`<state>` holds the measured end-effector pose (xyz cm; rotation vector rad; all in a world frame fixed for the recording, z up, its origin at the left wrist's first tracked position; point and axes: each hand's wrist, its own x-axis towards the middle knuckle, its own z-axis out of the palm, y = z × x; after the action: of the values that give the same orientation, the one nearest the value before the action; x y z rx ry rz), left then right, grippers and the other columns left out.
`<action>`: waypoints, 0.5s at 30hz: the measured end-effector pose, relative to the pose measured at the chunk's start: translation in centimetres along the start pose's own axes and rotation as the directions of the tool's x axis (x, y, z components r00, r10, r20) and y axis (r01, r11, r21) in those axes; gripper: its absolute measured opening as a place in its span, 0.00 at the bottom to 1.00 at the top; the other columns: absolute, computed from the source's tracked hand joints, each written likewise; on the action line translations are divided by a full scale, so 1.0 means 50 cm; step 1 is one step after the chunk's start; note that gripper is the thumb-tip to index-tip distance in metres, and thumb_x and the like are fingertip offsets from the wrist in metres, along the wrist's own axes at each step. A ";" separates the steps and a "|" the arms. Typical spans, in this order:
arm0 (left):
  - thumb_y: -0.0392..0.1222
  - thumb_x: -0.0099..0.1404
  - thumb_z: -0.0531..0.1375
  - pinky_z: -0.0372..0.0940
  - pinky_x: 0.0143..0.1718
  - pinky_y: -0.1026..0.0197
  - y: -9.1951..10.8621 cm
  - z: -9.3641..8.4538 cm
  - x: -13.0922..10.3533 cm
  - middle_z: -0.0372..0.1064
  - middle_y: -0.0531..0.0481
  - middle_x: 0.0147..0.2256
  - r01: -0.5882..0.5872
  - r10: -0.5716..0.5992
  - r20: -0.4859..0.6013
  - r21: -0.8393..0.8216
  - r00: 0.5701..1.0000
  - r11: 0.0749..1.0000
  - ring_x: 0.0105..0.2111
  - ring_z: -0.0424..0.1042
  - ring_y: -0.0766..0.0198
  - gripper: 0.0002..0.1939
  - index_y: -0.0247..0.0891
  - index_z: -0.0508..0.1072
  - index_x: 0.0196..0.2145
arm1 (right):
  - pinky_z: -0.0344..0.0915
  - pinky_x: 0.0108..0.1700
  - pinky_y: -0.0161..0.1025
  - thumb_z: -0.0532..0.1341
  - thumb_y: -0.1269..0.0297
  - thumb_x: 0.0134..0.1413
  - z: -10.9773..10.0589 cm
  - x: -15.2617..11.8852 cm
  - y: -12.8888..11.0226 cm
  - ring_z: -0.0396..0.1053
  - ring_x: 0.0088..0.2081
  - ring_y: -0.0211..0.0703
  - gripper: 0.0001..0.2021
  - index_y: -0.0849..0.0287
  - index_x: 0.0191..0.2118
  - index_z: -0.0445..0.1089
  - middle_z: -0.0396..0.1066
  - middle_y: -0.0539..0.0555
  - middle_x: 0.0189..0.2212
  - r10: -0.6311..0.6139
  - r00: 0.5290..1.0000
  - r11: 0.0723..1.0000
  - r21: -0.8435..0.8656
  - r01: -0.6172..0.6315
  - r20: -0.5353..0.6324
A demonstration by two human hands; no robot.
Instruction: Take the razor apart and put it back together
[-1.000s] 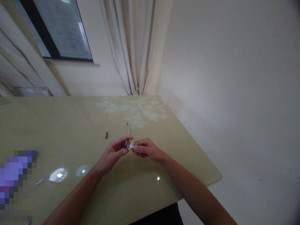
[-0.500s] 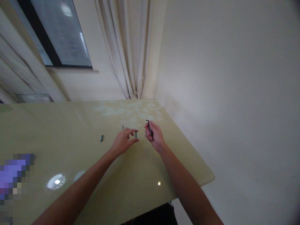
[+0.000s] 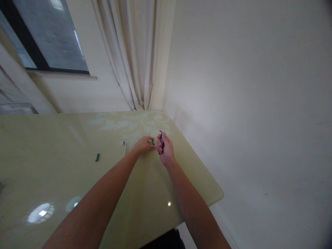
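Observation:
Between the thumb and fingers of my left hand [image 3: 144, 144] is a small green-and-black piece [image 3: 153, 142], narrow and held at its ends. Close beside it, my right hand [image 3: 166, 149] is closed around a thin dark object [image 3: 162, 141] with a bent tip sticking out at the top; its kind is hard to make out. The two hands almost touch above the table. A similar green-and-black piece [image 3: 97, 157] lies on the tabletop to the left. Behind my left forearm lies a thin white stick [image 3: 125, 148] with a dark end, partly hidden.
The glossy pale yellow-green table [image 3: 64, 138] has a rounded right corner and meets a plain wall [image 3: 233, 103] on the far right side. Beyond its back edge hang a beige curtain [image 3: 132, 52] and a dark-framed window [image 3: 62, 38]. Lamp reflections show on the surface.
My left hand has moved toward my right hand with the green-and-black piece, closing the gap. The view has shifted right, and more of the white stick is showing.

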<state>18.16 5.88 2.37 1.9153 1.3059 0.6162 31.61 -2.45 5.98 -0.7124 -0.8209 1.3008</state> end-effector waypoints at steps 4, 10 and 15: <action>0.45 0.48 0.72 0.61 0.31 0.62 0.017 -0.013 -0.030 0.72 0.54 0.27 -0.013 0.014 -0.037 0.033 0.999 0.999 0.27 0.69 0.62 0.37 0.32 0.76 0.57 | 0.40 0.17 0.31 0.67 0.39 0.54 -0.002 -0.004 0.010 0.44 0.14 0.27 0.24 0.58 0.34 0.68 0.57 0.40 0.17 0.025 0.999 1.000 0.016 -0.026 0.035; 0.58 0.60 0.63 0.64 0.36 0.58 -0.062 -0.133 -0.204 0.76 0.47 0.37 -0.036 0.061 -0.212 0.118 0.975 0.992 0.28 0.67 0.60 0.30 0.36 0.78 0.54 | 0.39 0.17 0.31 0.67 0.39 0.54 0.001 -0.012 0.021 0.45 0.15 0.28 0.24 0.58 0.34 0.69 0.57 0.40 0.17 0.069 0.995 0.997 -0.040 -0.066 0.076; 0.61 0.58 0.63 0.69 0.47 0.49 -0.224 -0.269 -0.340 0.75 0.38 0.50 0.204 -0.069 -0.432 0.275 0.899 0.939 0.42 0.75 0.48 0.35 0.38 0.77 0.57 | 0.40 0.16 0.31 0.66 0.38 0.53 0.017 -0.021 0.042 0.46 0.14 0.28 0.25 0.58 0.33 0.69 0.58 0.40 0.17 0.130 0.985 0.989 -0.089 -0.120 0.113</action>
<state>-4.38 -3.41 2.14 1.9822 1.8956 0.8160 29.71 -3.18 4.57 -0.7674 -0.9417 1.4396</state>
